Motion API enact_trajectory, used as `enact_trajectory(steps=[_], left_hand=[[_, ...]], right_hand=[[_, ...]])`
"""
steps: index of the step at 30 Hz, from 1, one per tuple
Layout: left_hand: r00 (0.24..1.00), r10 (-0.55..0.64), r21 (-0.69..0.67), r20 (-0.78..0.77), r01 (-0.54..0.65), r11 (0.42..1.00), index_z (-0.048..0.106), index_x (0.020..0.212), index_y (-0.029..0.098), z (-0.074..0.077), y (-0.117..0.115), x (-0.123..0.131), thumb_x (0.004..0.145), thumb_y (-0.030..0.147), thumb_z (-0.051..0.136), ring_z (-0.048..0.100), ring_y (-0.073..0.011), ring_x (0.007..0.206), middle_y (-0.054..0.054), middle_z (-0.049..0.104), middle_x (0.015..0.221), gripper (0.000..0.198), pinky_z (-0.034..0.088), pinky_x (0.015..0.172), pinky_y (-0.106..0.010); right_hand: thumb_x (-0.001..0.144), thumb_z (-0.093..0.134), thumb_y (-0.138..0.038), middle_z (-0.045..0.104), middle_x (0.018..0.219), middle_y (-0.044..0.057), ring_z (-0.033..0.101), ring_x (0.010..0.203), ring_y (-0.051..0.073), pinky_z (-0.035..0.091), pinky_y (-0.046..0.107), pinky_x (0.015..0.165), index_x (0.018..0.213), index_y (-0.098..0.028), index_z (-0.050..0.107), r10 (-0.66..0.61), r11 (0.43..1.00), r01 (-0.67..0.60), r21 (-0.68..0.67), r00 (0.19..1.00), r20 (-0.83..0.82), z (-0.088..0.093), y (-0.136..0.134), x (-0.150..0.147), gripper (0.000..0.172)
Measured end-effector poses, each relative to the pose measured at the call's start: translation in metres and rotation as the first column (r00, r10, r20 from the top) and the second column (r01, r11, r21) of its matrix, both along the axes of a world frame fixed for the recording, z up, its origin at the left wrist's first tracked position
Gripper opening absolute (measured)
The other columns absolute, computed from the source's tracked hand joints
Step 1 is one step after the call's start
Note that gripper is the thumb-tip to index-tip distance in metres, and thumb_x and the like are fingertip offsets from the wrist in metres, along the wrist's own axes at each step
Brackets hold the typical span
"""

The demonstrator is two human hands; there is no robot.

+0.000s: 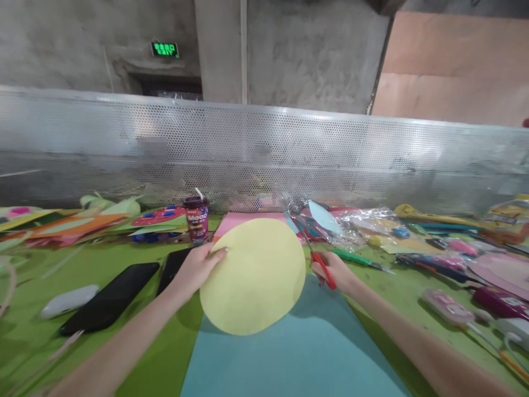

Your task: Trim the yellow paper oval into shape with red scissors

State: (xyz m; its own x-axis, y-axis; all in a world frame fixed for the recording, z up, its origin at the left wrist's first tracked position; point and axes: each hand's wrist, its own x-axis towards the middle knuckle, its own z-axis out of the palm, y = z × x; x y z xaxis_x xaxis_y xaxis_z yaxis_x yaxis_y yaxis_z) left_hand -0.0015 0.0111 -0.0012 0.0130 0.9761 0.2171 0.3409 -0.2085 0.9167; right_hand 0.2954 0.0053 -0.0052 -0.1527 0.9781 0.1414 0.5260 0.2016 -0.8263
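Observation:
A large, roughly round piece of pale yellow paper point(256, 278) is held up in front of me. My left hand point(205, 264) pinches its left edge, thumb on the near face and fingers behind. In my right hand point(333, 270) are red-handled scissors point(324, 270), beside the right edge of the yellow paper. Their blades point up and away; whether they touch the paper I cannot tell. Below lies a big blue sheet point(285, 358), partly covered by the yellow paper and its shadow.
On the green table point(136, 358) lie a black phone point(111, 298) with a cable and a white mouse-like object point(70, 301). A Meco cup point(196, 218) with a straw stands behind my left hand. A green-handled craft knife point(359, 260) lies right. A perforated metal panel point(231, 149) borders the back.

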Motion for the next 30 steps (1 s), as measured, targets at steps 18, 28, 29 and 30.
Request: enact_trajectory(steps=[18, 28, 29, 30], left_hand=[[0.993, -0.002, -0.054, 0.121, 0.008, 0.998, 0.058, 0.094, 0.016, 0.002, -0.004, 0.001, 0.067, 0.047, 0.051, 0.062, -0.0238, 0.068, -0.007, 0.067, 0.077, 0.042, 0.046, 0.056, -0.030], [0.992, -0.018, -0.035, 0.126, 0.022, 0.999, 0.058, 0.096, 0.017, -0.001, -0.002, 0.001, 0.067, 0.046, 0.051, 0.062, -0.0235, 0.067, -0.006, 0.067, 0.078, 0.042, 0.046, 0.056, -0.031], [0.992, -0.020, -0.030, 0.129, 0.024, 0.999, 0.058, 0.097, 0.017, -0.001, -0.002, 0.001, 0.067, 0.046, 0.051, 0.062, -0.0237, 0.067, -0.007, 0.067, 0.078, 0.042, 0.046, 0.056, -0.031], [0.991, -0.021, -0.028, 0.132, 0.025, 0.999, 0.059, 0.096, 0.016, 0.000, -0.003, 0.001, 0.067, 0.045, 0.051, 0.062, -0.0240, 0.068, -0.007, 0.067, 0.077, 0.042, 0.046, 0.056, -0.031]], right_hand=[[0.065, 0.041, -0.021, 0.046, 0.044, -0.005, 0.046, 0.037, 0.008, 0.033, 0.017, 0.034, 0.058, -0.016, 0.040, 0.085, 0.996, -0.083, -0.044, 0.995, 0.044, 0.003, -0.010, -0.009, 0.009], [0.067, 0.041, -0.021, 0.045, 0.042, -0.005, 0.046, 0.036, 0.008, 0.033, 0.018, 0.033, 0.056, -0.016, 0.041, 0.056, 0.998, -0.055, -0.012, 0.997, 0.056, 0.002, -0.010, -0.012, 0.012], [0.067, 0.041, -0.021, 0.045, 0.042, -0.005, 0.046, 0.036, 0.009, 0.033, 0.018, 0.033, 0.056, -0.016, 0.041, 0.054, 0.999, -0.054, -0.006, 0.997, 0.059, 0.001, -0.010, -0.012, 0.012], [0.067, 0.041, -0.022, 0.045, 0.042, -0.005, 0.046, 0.036, 0.009, 0.033, 0.018, 0.033, 0.056, -0.016, 0.041, 0.056, 0.998, -0.056, 0.000, 0.996, 0.063, 0.001, -0.010, -0.012, 0.013]])
